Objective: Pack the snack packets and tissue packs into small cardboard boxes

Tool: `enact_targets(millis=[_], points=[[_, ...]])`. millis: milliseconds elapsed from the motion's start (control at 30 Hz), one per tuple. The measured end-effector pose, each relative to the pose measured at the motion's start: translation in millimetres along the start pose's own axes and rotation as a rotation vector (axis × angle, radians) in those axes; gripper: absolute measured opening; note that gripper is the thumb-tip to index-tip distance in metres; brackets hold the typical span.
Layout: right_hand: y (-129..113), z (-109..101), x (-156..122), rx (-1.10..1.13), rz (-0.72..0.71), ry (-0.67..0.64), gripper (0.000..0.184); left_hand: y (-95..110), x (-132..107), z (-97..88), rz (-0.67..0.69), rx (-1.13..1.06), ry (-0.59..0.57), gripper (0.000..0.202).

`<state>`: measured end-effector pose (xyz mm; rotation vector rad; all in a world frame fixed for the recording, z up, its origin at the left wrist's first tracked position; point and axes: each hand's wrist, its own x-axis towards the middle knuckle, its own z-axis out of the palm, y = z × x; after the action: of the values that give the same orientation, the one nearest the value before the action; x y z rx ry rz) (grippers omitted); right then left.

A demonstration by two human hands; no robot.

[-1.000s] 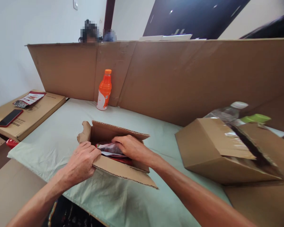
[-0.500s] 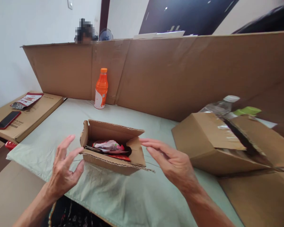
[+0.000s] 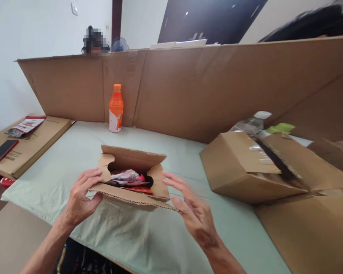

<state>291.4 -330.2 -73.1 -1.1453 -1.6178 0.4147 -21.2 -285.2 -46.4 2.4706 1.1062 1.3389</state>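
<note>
A small cardboard box [image 3: 125, 198] stands on the cloth-covered table with its top flaps up. Inside lies a pink and white plastic packet [image 3: 128, 176], with something red and a dark round piece beside it. My left hand [image 3: 81, 196] rests its fingertips on the box's left end flap [image 3: 105, 163], thumb apart below the front flap's corner. On the other side, my right hand [image 3: 193, 205] has its fingers stretched out, their tips at the right end flap [image 3: 160, 182]. Its thumb is by the front flap's right corner. Neither hand grips anything.
An orange bottle [image 3: 116, 110] stands before a tall cardboard screen [image 3: 188, 91]. A larger open carton [image 3: 225, 163] sits to the right, a clear bottle [image 3: 253, 122] behind it. At left, a phone [image 3: 2, 150] and a pouch [image 3: 27, 125] lie on a flat carton. A person's head shows beyond the screen.
Both hands have closed in on the small box. Its left end flap has tilted inward under my left fingers. My right hand has come lower beside the right flap. The view has shifted slightly right.
</note>
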Motion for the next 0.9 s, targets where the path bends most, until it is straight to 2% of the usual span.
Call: enact_targets(millis=[167,267,333,467,567,633,733,833,900], points=[[-2.6,-0.9,21.5,-0.038,-0.009,0.102,0.029,-4.7,6.0,-5.0,0.043,-0.056,-0.008,0.024],[-6.0,-4.4,36.9,-0.036,-0.029,0.156,0.033,-5.4,10.5,-5.1,-0.038,-0.038,-0.009,0.014],[-2.7,-6.4,47.4,-0.039,-0.015,0.165,0.039,-6.0,12.8,-1.5,-0.122,0.002,0.010,0.014],[16.4,-6.2,61.4,-0.008,0.104,0.077,0.052,-8.4,13.6,12.7,-0.238,0.021,0.080,0.042],[27.5,-2.4,59.2,0.019,0.129,-0.068,0.047,-9.8,12.3,21.1,-0.273,-0.042,0.108,0.052],[30.1,1.2,52.6,-0.008,0.085,-0.135,0.039,-10.7,11.6,22.9,-0.283,-0.067,0.099,0.053],[31.5,5.6,41.7,-0.084,-0.002,-0.136,0.030,-13.5,11.8,22.7,-0.302,-0.071,0.021,0.047],[35.0,6.3,35.3,-0.118,-0.047,-0.160,0.033,-19.0,13.5,23.4,-0.328,-0.088,-0.074,0.039],[37.7,4.4,32.2,-0.131,-0.087,-0.202,0.039,-23.3,15.0,24.7,-0.349,-0.106,-0.095,0.038]])
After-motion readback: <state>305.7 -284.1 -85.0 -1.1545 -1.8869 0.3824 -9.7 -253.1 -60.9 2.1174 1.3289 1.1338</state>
